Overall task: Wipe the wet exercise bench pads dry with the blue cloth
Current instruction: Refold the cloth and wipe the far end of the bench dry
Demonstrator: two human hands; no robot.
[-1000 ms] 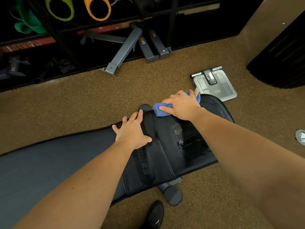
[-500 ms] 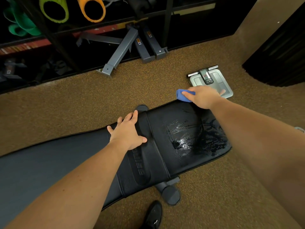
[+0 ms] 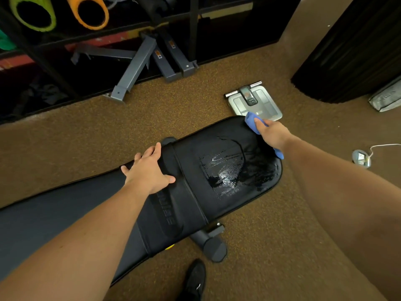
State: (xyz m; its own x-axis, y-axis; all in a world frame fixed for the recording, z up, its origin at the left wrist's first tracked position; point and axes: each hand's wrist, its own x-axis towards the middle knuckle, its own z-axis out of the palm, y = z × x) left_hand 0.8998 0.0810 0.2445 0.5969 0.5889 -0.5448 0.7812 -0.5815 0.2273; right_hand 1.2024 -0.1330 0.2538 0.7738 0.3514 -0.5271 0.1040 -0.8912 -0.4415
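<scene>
Nearest me, a black shoe [image 3: 194, 281] stands on the brown floor [image 3: 260, 246], just in front of the bench foot [image 3: 213, 246]. Above it the bench runs from lower left to upper right: a long grey back pad [image 3: 43, 222], then the black seat pad [image 3: 217, 177] past a seam.

My left hand [image 3: 149, 170] lies flat on the bench at that seam, fingers spread and straight, thumb out toward the seat pad, holding nothing.

On the seat pad I see a glossy wet patch [image 3: 225, 172] in the middle, shining with streaks, well short of the far edge.

My right hand [image 3: 272, 133] is at the far right corner of the seat pad, fingers curled over the cloth [image 3: 252, 123] and gripping it. The blue cloth is bunched under the hand, showing beyond the fingertips and again below the wrist at the pad's right edge. It touches the pad rim, apart from the wet patch.

Just beyond the cloth a grey scale [image 3: 253, 103] sits on the floor. To the right lies a round floor socket [image 3: 361, 158] with a white cable.

Farthest off, grey steel bars [image 3: 134, 70] lean out of a dark rack [image 3: 193, 25], and two foam rollers, one green [image 3: 32, 14] and one orange [image 3: 90, 11], lie on its shelf.
</scene>
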